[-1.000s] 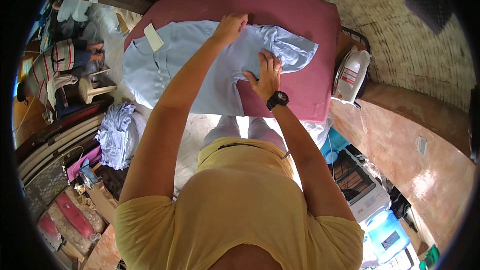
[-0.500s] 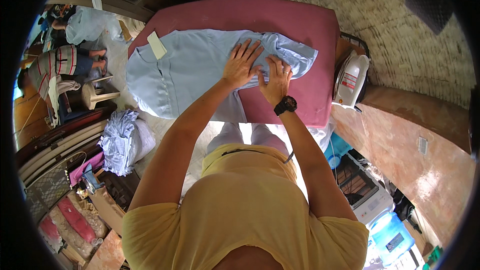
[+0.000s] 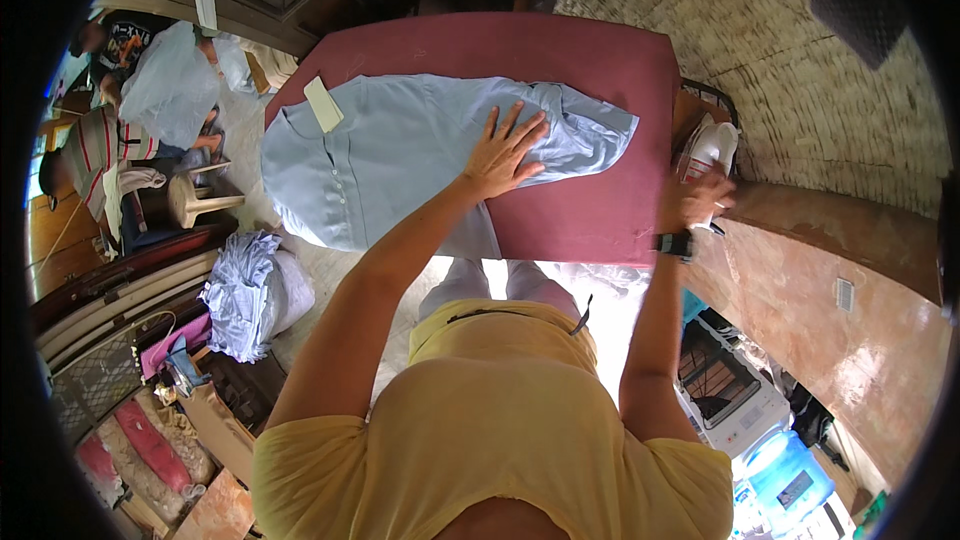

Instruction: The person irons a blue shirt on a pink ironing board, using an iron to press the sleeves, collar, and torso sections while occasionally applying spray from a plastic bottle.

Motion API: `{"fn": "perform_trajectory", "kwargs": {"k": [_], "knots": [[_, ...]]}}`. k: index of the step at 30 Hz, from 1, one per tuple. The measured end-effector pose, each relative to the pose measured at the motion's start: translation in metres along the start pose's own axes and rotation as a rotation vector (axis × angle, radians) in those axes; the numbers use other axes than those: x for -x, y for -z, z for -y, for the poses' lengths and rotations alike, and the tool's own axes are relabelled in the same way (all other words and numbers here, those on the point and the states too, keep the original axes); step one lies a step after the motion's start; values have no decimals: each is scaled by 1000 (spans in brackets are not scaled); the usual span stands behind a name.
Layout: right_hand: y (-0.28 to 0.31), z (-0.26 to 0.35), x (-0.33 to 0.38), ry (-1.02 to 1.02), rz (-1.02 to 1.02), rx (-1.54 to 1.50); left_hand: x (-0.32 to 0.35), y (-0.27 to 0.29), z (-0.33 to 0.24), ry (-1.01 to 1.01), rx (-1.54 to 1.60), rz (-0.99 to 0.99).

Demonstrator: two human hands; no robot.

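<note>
A light blue buttoned shirt (image 3: pixel 390 145) lies spread on the maroon padded ironing table (image 3: pixel 590 220), its sleeve stretching to the right with some creases. My left hand (image 3: pixel 503 153) rests flat on the shirt where the sleeve begins, fingers spread. Beyond the table's right end stands a white clothes iron (image 3: pixel 713 145). My right hand (image 3: pixel 703 198), with a black watch at the wrist, is at the near end of the iron; motion blurs its fingers, so whether they grip it is unclear. A pale rectangular card (image 3: pixel 323 105) lies by the shirt's collar.
Left of the table, a pile of light blue garments (image 3: pixel 243 295) sits on the floor beside a beige plastic stool (image 3: pixel 200 195). Two people are farther left, near a clear plastic bag (image 3: pixel 172 80). A stone-patterned counter (image 3: pixel 800 250) bounds the right side.
My right hand has left the shirt's sleeve and moved right to the iron. My left hand stays on the shirt. A second person and the raised plastic bag show more at far left.
</note>
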State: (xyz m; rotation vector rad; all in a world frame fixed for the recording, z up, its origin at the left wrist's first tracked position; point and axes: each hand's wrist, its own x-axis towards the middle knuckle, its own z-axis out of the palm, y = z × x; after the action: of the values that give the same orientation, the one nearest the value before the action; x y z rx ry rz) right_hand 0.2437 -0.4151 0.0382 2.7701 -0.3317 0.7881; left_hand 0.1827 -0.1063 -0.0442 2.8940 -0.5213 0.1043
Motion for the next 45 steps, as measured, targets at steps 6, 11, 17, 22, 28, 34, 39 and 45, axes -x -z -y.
{"fn": "perform_trajectory", "kwargs": {"k": [6, 11, 17, 22, 28, 34, 39, 45], "knots": [[-112, -117, -42, -309, 448, -811, -20, 22, -18, -67, 40, -12], [-34, -78, -77, -466, 699, -668, -14, 23, 6, 17, 472, -20], [75, -3, -54, 101, 483, -960, -30, 76, 112, 304, 554, -433], [123, 109, 0, 467, 712, -895, -35, 85, 154, 370, 278, 7], [118, 162, 39, 574, 703, -789, -18, 71, 183, 203, 256, -127], [106, 211, 13, 223, 693, -787, -14, 81, 212, 290, 424, 41], [102, 209, 7, 451, 748, -756, -8, 81, 220, 442, 514, 57], [109, 199, 3, 589, 852, -906, -6, 85, 218, 583, 632, -42]]}}
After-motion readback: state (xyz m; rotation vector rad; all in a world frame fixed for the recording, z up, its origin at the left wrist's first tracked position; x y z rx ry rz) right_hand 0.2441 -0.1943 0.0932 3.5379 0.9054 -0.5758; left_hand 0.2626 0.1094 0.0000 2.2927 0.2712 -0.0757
